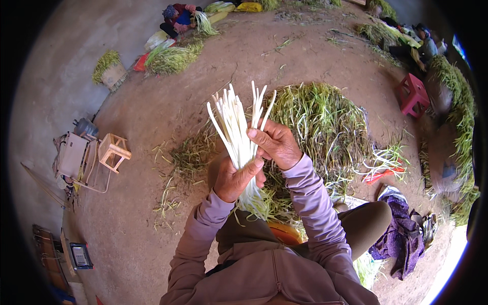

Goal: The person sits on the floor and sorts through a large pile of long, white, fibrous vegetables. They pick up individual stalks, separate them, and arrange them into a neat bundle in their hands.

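My left hand (238, 178) grips a bundle of long white vegetable stalks (233, 126), with the white ends fanned upward and pale green leafy ends (254, 202) hanging below. Beside it, my right hand (278, 143) pinches a few stalks at the bundle's right side between thumb and fingers. Those stalks stand slightly apart from the main bunch. Past my right forearm, a large heap of green and yellowing stalks (324, 126) lies on the earthen floor. Part of an orange container (285, 232) shows between my legs, mostly hidden by my sleeve and clothing.
White stalks (385, 160) lie by a red strip (383, 175) at right, near a purple dotted cloth (396, 228). A red plastic stool (413, 95) stands farther right, a tan stool (114, 151) at left. One person (179, 19) handles stalks at the back; another (427, 45) sits at far right.
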### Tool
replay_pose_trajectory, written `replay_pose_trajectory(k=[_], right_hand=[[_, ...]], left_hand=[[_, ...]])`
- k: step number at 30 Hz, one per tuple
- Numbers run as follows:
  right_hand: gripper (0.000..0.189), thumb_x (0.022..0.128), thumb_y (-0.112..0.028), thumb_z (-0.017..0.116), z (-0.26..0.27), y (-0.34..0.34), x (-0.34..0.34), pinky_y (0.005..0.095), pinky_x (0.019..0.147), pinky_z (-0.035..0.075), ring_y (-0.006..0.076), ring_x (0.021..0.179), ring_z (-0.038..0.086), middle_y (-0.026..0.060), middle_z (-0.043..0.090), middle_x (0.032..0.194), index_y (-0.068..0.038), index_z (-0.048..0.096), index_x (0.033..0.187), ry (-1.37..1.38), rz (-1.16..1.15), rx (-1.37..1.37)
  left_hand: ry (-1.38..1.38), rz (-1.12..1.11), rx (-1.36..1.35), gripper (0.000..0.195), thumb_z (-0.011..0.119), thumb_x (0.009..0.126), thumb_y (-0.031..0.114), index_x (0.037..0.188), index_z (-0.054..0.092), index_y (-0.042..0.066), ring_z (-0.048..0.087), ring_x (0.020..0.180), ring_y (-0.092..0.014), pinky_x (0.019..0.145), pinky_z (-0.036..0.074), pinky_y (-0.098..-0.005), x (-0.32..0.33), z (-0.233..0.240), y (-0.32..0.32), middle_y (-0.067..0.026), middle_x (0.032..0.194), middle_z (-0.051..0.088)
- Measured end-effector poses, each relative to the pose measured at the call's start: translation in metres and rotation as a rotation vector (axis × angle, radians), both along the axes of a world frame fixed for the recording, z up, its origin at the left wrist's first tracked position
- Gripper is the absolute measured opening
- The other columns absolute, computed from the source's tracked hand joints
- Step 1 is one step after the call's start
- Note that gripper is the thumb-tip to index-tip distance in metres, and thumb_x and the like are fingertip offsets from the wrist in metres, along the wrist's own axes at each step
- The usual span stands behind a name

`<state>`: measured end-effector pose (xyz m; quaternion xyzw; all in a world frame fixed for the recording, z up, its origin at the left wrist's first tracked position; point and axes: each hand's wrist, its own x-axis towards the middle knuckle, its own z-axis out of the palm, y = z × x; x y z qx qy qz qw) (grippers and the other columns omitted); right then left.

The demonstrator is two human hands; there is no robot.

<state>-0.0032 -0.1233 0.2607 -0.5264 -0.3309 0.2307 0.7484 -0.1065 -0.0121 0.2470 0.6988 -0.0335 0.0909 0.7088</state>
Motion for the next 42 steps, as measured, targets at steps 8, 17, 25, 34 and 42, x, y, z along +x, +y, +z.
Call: replay_pose_trajectory(k=[8, 17, 25, 34, 42], right_hand=[[0.022, 0.086, -0.021, 0.054, 0.014, -0.001, 0.005, 0.0358, 0.053, 0.043, 0.0279, 0.054, 0.055, 0.0146, 0.054, 0.061, 0.000, 0.058, 0.084, -0.453, -0.082, -0.199], [0.025, 0.086, -0.023, 0.057, 0.013, -0.001, 0.003, 0.0302, 0.051, 0.044, 0.0166, 0.054, 0.057, 0.0111, 0.058, 0.062, 0.002, 0.060, 0.083, -0.292, -0.027, -0.219], [0.018, 0.083, -0.012, 0.062, -0.002, 0.016, -0.005, 0.0182, 0.053, 0.038, 0.0034, 0.058, 0.046, -0.0025, 0.054, 0.068, 0.001, 0.055, 0.093, -0.100, -0.329, -0.062], [0.007, 0.081, -0.005, 0.062, 0.001, 0.017, -0.010, 0.0170, 0.053, 0.034, 0.0022, 0.060, 0.043, -0.0046, 0.053, 0.069, -0.001, 0.057, 0.084, -0.006, -0.416, -0.027], [0.004, 0.084, -0.006, 0.056, -0.007, 0.015, -0.005, 0.0167, 0.051, 0.032, 0.0024, 0.058, 0.043, -0.0040, 0.053, 0.071, -0.003, 0.055, 0.087, 0.062, -0.380, 0.108]], left_hand=[[-0.068, 0.036, -0.140, 0.027, 0.057, 0.086, 0.019, 0.096, 0.047, -0.005, 0.059, 0.063, -0.016, 0.059, 0.051, -0.0273, 0.002, -0.003, -0.006, -0.0107, 0.085, 0.056], [-0.121, 0.092, -0.170, 0.022, 0.056, 0.085, 0.013, 0.093, 0.048, -0.005, 0.053, 0.054, -0.013, 0.046, 0.045, -0.0236, 0.004, -0.002, -0.005, -0.0092, 0.078, 0.055], [-0.108, 0.164, -0.085, 0.018, 0.057, 0.085, 0.013, 0.087, 0.051, -0.004, 0.049, 0.047, -0.010, 0.042, 0.041, -0.0233, 0.005, -0.010, -0.001, -0.0040, 0.059, 0.051], [-0.075, 0.138, -0.048, 0.023, 0.057, 0.086, 0.021, 0.095, 0.051, 0.000, 0.051, 0.050, -0.012, 0.046, 0.042, -0.0233, 0.004, -0.010, 0.001, -0.0051, 0.066, 0.054], [-0.096, 0.245, -0.193, 0.034, 0.052, 0.089, 0.025, 0.103, 0.052, -0.005, 0.049, 0.047, -0.012, 0.043, 0.041, -0.0238, 0.004, -0.014, 0.000, -0.0064, 0.070, 0.055]])
